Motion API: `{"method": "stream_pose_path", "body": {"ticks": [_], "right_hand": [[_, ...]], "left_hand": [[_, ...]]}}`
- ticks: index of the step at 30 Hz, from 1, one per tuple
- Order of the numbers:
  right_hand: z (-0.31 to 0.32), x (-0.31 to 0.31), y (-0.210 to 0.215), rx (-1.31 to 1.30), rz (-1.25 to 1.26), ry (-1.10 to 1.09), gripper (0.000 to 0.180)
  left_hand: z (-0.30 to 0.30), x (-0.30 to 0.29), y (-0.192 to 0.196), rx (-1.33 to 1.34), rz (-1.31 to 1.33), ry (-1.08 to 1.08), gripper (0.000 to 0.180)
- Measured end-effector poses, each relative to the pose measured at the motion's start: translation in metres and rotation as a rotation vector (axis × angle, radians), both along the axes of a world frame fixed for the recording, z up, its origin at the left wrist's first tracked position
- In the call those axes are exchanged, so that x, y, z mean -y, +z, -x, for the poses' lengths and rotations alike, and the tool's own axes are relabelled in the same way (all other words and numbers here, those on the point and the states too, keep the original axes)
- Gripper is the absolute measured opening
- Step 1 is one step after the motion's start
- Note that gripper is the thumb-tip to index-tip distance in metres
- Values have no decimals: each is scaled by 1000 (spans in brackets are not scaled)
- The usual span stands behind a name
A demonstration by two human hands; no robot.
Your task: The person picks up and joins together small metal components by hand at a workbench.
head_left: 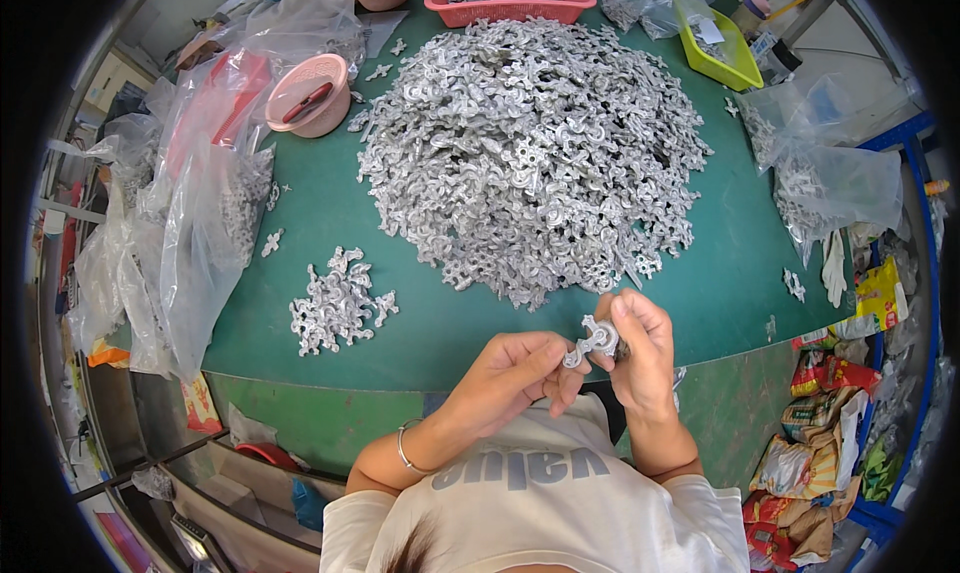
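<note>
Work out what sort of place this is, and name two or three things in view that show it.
Probably a small workshop: a large heap of silvery parts on a green table, clear plastic bags of parts along its sides, and a red basket holding more.

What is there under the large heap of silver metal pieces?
The heap stands on the green tabletop, which shows beside it; whatever lies directly beneath is covered.

The piece (pixel 604 339) I hold is shiny, silvery metal; the big heap (pixel 530 143) and the small pile (pixel 335 308) look the same metal, knobbly and rough; my tabletop (pixel 320 198) is smooth, faintly glossy; the red basket (pixel 510 14) is plastic; the clear bag (pixel 190 263) is glossy, crinkled plastic; my bracelet (pixel 402 447) is polished metal, my shirt (pixel 590 528) matt cloth.
</note>
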State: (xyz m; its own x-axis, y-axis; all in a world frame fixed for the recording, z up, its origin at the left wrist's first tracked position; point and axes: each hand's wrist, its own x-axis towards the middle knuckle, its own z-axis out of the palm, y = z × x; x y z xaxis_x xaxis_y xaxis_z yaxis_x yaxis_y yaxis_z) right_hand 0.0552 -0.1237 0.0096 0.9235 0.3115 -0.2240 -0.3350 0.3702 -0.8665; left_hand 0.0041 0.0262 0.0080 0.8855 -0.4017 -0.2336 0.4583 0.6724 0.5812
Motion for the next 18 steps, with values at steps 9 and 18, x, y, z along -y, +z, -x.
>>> {"method": "stream_pose_path", "body": {"ticks": [9, 18], "right_hand": [[4, 0, 1, 97, -35, 13, 28], [6, -1, 5, 103, -94, 39, 30]], "left_hand": [[2, -1, 5, 46, 13, -57, 34], [4, -3, 12, 78, -9, -113, 30]]}}
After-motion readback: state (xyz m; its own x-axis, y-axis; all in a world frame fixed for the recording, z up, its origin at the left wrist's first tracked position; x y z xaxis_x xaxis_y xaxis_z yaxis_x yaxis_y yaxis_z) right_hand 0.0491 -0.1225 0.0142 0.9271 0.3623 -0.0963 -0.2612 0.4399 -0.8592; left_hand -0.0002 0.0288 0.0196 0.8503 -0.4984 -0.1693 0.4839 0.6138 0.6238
